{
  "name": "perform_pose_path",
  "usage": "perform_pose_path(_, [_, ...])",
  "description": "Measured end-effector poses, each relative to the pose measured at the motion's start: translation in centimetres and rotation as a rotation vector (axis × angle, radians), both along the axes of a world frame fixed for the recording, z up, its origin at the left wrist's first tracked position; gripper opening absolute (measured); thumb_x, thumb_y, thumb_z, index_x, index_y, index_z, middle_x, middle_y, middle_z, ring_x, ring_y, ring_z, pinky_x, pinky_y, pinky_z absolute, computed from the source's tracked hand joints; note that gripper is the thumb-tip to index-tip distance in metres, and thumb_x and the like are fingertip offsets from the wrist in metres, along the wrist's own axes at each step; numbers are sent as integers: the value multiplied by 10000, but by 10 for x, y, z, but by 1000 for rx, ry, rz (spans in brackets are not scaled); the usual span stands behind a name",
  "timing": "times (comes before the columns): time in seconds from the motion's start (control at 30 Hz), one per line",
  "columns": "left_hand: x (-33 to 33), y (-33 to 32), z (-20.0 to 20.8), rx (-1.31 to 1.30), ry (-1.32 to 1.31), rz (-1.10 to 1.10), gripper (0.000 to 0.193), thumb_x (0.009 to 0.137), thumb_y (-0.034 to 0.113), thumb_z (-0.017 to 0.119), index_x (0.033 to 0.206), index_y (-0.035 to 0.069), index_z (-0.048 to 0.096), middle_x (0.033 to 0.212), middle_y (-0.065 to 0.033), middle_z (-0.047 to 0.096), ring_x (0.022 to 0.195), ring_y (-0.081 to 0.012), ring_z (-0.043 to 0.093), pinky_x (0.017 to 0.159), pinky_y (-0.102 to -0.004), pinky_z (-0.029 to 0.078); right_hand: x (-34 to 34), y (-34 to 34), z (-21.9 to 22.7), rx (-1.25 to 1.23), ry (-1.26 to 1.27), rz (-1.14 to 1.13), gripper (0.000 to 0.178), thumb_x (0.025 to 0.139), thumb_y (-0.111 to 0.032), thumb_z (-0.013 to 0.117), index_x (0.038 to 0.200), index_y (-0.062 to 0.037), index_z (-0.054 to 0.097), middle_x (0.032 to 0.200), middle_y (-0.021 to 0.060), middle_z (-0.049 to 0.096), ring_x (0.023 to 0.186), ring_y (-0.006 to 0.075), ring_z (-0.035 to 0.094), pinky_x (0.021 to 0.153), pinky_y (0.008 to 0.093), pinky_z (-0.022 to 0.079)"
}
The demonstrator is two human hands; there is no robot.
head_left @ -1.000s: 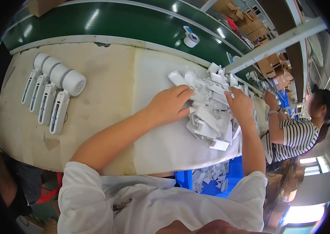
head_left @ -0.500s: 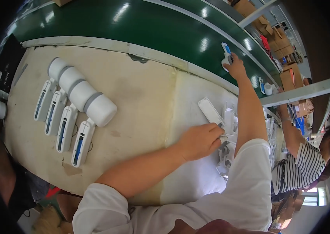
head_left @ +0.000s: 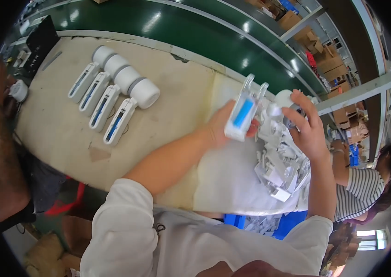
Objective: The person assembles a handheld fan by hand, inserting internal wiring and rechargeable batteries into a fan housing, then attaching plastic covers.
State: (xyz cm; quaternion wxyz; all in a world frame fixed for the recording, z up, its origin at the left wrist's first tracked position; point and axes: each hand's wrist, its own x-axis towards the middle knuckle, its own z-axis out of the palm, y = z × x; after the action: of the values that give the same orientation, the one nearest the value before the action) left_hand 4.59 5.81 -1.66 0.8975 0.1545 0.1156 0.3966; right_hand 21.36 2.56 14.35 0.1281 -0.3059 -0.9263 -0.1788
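Note:
My left hand is closed around a white handle shell with a bright blue block set inside and two prongs at its top end. Over the pile of white plastic parts, my right hand curves its fingers and thumb around a round white piece, partly hidden by the fingers. Whether this piece joins the shell by a wire, I cannot make out. Several white handles with round heads lie in a row at the left of the table, their heads lined up.
Beyond the pale table runs a green conveyor behind a raised edge. A metal post crosses at the right, near a person in a striped shirt. Another person's arm shows at far left. Blue bins sit below the front edge.
My right hand has come back from the conveyor to above the parts pile, with a round white piece. The left hand has moved up and now holds the handle shell. The view has shifted.

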Motion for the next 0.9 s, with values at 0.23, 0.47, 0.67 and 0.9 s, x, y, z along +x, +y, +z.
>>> perform_pose_path(0.23, [-60, -57, 30, 385, 268, 65, 520, 899, 477, 387, 1109, 18, 513, 997, -120, 591, 885, -250, 606, 816, -403, 482, -16, -59, -38, -297, 230, -99, 604, 577, 19, 688, 1133, -159, 535, 1189, 128, 466, 1117, 331, 473, 904, 378, 429])
perform_pose_path(0.47, [-151, -80, 31, 1637, 2126, 918, 545, 704, 263, 656, 1215, 174, 491, 1283, -150, 421, 1254, -336, 308, 992, -557, 239, -36, -81, -102, -1183, 1270, -95, 817, 639, -272, 756, 1316, -59, 350, 1205, 95, 454, 1103, 219, 468, 933, 320, 378])
perform_pose_path(0.67, [-228, -57, 18, 953, 2536, 561, 681, 705, 309, 649, 1321, 272, 360, 1435, -140, 204, 1312, -445, 110, 970, -680, 122, -65, -68, -138, -1306, 1589, -36, 747, 745, -256, 668, 1355, -66, 281, 1221, 107, 465, 1081, 226, 515, 834, 350, 502])
perform_pose_path(0.9, [-273, -24, 18, 619, 2602, 474, 699, 724, 369, 628, 1338, 306, 300, 1431, -124, 224, 1287, -457, 180, 944, -701, 167, -65, -66, -156, -1380, 1692, -70, 769, 745, -228, 674, 1363, -55, 250, 1230, 124, 450, 1071, 241, 519, 823, 354, 514])
